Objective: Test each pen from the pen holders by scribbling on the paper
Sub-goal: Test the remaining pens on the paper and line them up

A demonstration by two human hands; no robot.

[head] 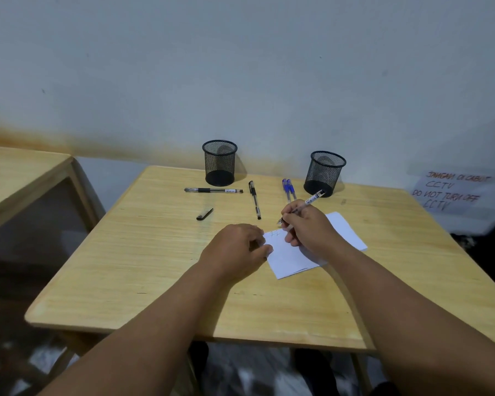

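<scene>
White paper (pixel 292 252) lies under both your hands: your right hand (pixel 309 227) pinches a clear gel pen (pixel 312 200), its tip aimed left and just off the sheet's far corner, while your left hand (pixel 235 250), fingers curled, pins the near-left edge.

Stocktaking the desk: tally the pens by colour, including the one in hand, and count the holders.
Black pens: 3, lying crosswise, lying lengthwise, one in the right hand
Blue pens: 2
Mesh holders: 2
Total: 7
</scene>
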